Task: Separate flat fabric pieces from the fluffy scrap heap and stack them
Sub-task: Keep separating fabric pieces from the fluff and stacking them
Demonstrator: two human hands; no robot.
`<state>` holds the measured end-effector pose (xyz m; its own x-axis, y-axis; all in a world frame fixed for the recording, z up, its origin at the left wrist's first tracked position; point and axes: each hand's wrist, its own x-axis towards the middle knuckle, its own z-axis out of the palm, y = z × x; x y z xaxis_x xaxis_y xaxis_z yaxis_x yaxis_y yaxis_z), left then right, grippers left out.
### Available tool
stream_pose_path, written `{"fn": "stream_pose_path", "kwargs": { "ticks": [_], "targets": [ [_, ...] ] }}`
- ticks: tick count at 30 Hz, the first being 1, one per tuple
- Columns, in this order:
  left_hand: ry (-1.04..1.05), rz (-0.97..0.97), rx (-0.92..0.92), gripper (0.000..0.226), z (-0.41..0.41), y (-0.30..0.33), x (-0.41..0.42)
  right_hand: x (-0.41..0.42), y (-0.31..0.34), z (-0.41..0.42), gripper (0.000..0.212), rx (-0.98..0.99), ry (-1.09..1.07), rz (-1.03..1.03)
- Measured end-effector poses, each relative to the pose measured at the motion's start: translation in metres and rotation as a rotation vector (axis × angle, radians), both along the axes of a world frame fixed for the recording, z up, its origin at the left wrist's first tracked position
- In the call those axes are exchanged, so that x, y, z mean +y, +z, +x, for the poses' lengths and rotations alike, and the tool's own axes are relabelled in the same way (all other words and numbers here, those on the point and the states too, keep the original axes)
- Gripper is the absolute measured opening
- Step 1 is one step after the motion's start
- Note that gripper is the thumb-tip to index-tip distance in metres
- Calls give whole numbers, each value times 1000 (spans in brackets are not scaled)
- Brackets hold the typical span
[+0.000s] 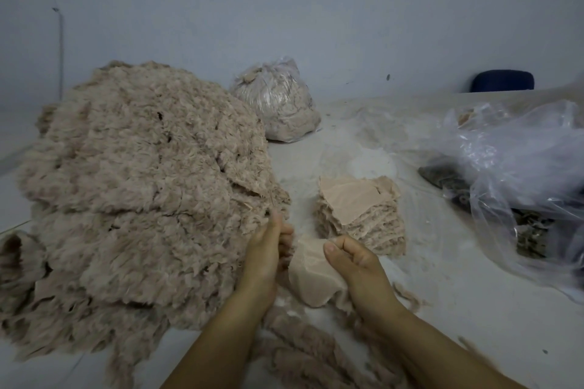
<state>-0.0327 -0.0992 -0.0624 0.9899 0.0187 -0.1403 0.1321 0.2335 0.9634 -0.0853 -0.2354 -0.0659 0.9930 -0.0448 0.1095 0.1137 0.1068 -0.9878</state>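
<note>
One stack (360,215) of flat pieces is already built on the table (442,278), standing well to the right of the heap (136,193) and just beyond the hands; many layers are seen along its frayed sides, with a smooth pinkish piece lying on top. By that thickness, a fair share of the sorting is judged done. Much more is judged left: the heap remains large, spreading across the left half of the view, and flat backings can be made out among its fluff at the near-left edge. A further flat piece (311,278) is held between both hands, in front of the stack and not yet laid on it. The left hand (265,256) is curled at the piece's upper left edge, with its fingertips close against the heap's right fringe; whether fluff is also gripped there cannot be told. The right hand (354,262) is closed round the piece's right edge, thumb on top. Loose fluffy strips (294,344) are scattered on the table between the forearms. A tied bag (278,101) of scrap is noted behind the heap, and loose clear plastic (512,174) over dark material at the right.
</note>
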Motion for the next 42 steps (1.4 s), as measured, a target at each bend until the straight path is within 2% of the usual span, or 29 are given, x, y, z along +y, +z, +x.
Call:
{"fn": "stream_pose_path", "kwargs": {
  "ticks": [2,4,6,8,10,15,16,17,19,21,23,26,30,33,35,38,42],
  "targets": [
    [-234,-26,113,52,-5,1,-5,-1,2,-2,22,11,105,17],
    [-390,-34,112,35,-9,2,-6,-2,4,-4,22,38,167,32],
    [-292,28,47,24,-7,1,-4,-5,5,-3,19,50,142,9],
    [-120,23,-5,26,-3,0,0,-6,4,-2,19,59,107,-26],
    [-44,-21,-55,27,0,0,0,-6,4,-1,22,71,102,-45],
    [75,-309,-93,23,4,8,7,-9,6,0,20,55,48,-36],
    [60,-278,-120,24,4,9,9,-11,7,1,21,52,35,-45],
    [14,-165,-158,28,2,9,9,-11,7,1,22,51,32,-69],
    [-176,142,-226,34,-5,7,2,-9,6,0,20,41,52,-137],
    [-352,312,-275,23,-13,3,-5,-6,2,0,15,24,55,-188],
    [-289,309,-285,27,-11,0,-6,-6,-1,0,17,10,20,-228],
    [-70,147,-196,30,-1,2,4,-11,3,0,19,-28,-24,-205],
    [-376,172,-178,34,-9,3,-1,-9,9,-3,14,-115,-36,-230],
    [-275,156,-321,23,-12,6,-4,-13,19,0,3,-101,-113,-237],
    [-151,127,-361,14,-7,13,-7,-22,33,6,6,-82,-123,-243],
    [-11,234,-433,12,9,31,-20,-40,61,28,10,-92,-166,-262],
    [98,433,-517,26,53,55,-48,-67,88,77,14,-100,-258,-311]
  ]
}}
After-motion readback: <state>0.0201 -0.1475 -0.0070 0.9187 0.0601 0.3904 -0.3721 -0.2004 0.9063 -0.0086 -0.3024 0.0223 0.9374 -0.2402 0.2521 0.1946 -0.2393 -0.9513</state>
